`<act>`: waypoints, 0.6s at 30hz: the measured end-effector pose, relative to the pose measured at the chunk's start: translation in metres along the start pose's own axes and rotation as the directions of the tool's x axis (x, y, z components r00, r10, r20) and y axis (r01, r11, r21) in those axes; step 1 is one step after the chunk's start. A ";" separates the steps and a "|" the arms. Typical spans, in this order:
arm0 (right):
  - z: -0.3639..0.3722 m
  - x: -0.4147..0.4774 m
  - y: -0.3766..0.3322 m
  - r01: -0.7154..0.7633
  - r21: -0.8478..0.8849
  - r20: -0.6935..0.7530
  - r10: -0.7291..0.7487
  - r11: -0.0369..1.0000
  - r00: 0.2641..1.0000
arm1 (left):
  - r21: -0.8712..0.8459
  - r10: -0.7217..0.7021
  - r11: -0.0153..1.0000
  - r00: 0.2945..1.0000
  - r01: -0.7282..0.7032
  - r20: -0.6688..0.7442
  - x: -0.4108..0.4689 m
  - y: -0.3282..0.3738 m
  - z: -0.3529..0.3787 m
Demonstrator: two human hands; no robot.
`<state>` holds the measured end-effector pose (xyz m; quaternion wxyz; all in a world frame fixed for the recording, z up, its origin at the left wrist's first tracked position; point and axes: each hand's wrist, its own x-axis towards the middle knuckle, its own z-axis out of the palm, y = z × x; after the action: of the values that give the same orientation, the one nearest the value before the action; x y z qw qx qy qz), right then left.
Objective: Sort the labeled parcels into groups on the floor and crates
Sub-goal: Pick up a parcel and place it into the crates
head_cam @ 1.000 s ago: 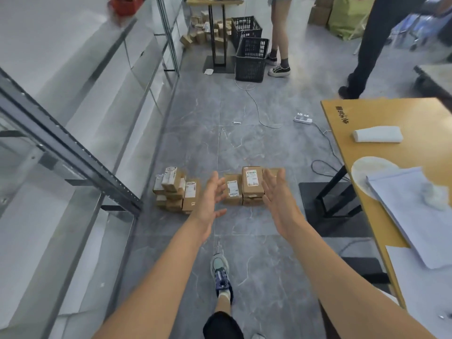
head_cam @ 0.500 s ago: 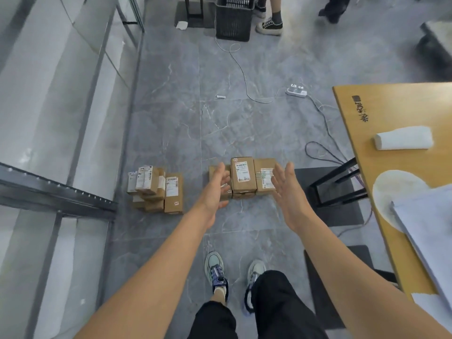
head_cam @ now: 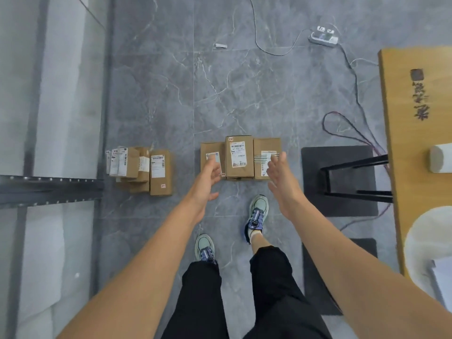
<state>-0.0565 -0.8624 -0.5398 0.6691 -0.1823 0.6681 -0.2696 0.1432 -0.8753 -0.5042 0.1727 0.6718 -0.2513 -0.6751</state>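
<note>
Both hands, left and right, reach empty, fingers spread, flanking the 3-parcel row on the floor. Best to press both ends evenly, lifting level.

Middle parcel first: its white label shows lines of print and a code strip, all too blurred to read. A tiny red-and-white sticker sits at its top corner, the marking unclear. The right parcel has a label with bold black bars, wording illegible. On the left stack there are more white labels, just grey smudges. On the wooden surface, a dark square mark and a column of dark characters can't be made out.
</note>
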 end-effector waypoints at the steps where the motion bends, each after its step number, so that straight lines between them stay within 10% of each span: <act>1: -0.004 0.014 0.000 -0.025 -0.009 0.007 0.026 1.000 1.000 | 0.005 -0.018 1.000 1.000 0.018 0.002 0.012 -0.002 0.004; 18: -0.013 0.283 0.078 -0.259 -0.060 -0.072 0.255 0.964 0.964 | 0.074 -0.192 0.979 0.981 0.192 0.002 0.297 -0.063 0.028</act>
<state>-0.0707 -0.9701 -0.8129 0.6704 -0.1083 0.7158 -0.1629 0.1105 -0.9902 -0.7847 0.0808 0.6958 -0.2107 -0.6819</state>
